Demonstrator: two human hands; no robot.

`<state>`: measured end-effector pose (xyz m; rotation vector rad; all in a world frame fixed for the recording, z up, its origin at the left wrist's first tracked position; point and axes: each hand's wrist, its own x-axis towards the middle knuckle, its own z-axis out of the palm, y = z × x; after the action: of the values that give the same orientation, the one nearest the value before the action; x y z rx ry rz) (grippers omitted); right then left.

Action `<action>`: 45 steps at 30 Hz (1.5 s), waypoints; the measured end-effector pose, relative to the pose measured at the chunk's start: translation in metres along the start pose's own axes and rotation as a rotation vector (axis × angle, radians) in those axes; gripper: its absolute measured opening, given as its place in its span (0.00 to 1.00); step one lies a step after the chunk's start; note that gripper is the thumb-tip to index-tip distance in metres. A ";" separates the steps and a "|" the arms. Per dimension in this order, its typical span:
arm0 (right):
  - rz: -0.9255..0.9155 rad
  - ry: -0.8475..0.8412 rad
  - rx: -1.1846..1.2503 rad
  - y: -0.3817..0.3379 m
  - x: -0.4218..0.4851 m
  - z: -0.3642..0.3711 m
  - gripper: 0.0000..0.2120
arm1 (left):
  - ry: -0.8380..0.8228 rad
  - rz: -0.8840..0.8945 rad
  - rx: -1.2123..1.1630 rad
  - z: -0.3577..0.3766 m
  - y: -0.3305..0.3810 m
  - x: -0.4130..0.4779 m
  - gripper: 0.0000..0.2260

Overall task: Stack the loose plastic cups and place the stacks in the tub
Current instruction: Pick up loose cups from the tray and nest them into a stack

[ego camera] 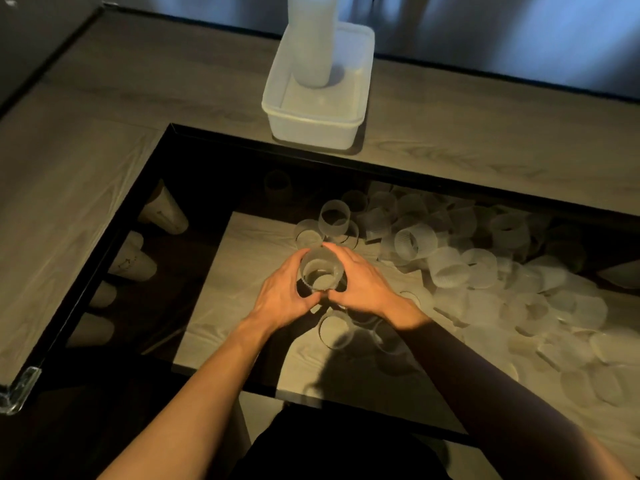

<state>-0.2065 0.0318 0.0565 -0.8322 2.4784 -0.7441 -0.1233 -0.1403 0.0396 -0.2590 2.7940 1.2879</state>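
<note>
**Two hands wrapping one ribbed cup above the glass**

Wood-grain table (104,168) is carrying everything, with a dark-framed glass panel (194,188) sitting in its middle. White tub (311,129) is standing on the wood just beyond the panel's far edge, and a tall stack (311,39) is rising upright out of its far end. Dozens of loose cups (450,268) are lying tumbled on the glass, spreading from the centre out to the right. Most are lying on their sides, many touching or overlapping.

At the pile's left edge the left hand (282,294) and right hand (360,282) are curling in from opposite sides around a translucent cup (322,271), its mouth facing up toward the camera. Fingers are wrapping its wall and the thumbs are meeting on the near side. Whether more cups are nesting under it I cannot tell.

Judging by the thin frosted walls, these cups are looking very light, slightly springy and easy to crush if squeezed hard. The ribbing is probably giving the fingers some bite. Holding the wall just under the rim with light pressure is looking safest. A taller stack is likely needing a second hand at its base so it does not buckle.
</note>
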 end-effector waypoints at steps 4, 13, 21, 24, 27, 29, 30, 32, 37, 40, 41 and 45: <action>0.085 -0.032 0.019 0.013 0.002 -0.002 0.48 | -0.093 -0.028 -0.033 0.012 -0.001 0.017 0.39; 0.155 -0.053 0.067 0.027 0.016 0.012 0.48 | -0.080 -0.040 0.004 0.022 -0.011 0.028 0.39; 0.075 -0.048 0.005 0.020 0.016 0.014 0.46 | -0.064 -0.029 0.010 0.016 -0.013 0.021 0.39; 0.075 -0.061 0.028 0.018 0.017 0.016 0.46 | -0.074 -0.039 -0.007 0.014 -0.014 0.018 0.39; 0.083 -0.058 0.057 0.018 0.020 0.018 0.46 | -0.080 -0.066 -0.048 0.014 -0.014 0.018 0.38; 0.084 -0.048 0.072 0.016 0.022 0.019 0.46 | -0.064 -0.065 -0.050 0.013 -0.017 0.019 0.38; 0.084 -0.046 0.079 0.015 0.023 0.019 0.46 | -0.061 -0.063 -0.044 0.013 -0.018 0.019 0.38; 0.093 -0.059 0.092 0.015 0.023 0.021 0.46 | -0.062 -0.064 -0.030 0.013 -0.022 0.018 0.38; 0.144 -0.147 0.121 0.017 0.026 0.031 0.48 | -0.096 -0.075 -0.004 0.017 -0.031 0.014 0.38; 0.135 -0.152 0.013 0.019 0.024 0.039 0.46 | -0.130 -0.097 0.008 0.022 -0.038 0.013 0.37; 0.135 -0.157 -0.017 0.019 0.023 0.042 0.46 | -0.153 -0.117 0.005 0.024 -0.040 0.012 0.37; 0.092 -0.078 -0.091 0.022 0.017 0.057 0.47 | -0.169 -0.167 -0.015 0.031 -0.044 0.010 0.38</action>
<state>-0.1979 0.0156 -0.0049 -0.7582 2.4774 -0.5594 -0.1261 -0.1459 -0.0149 -0.3585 2.5631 1.2318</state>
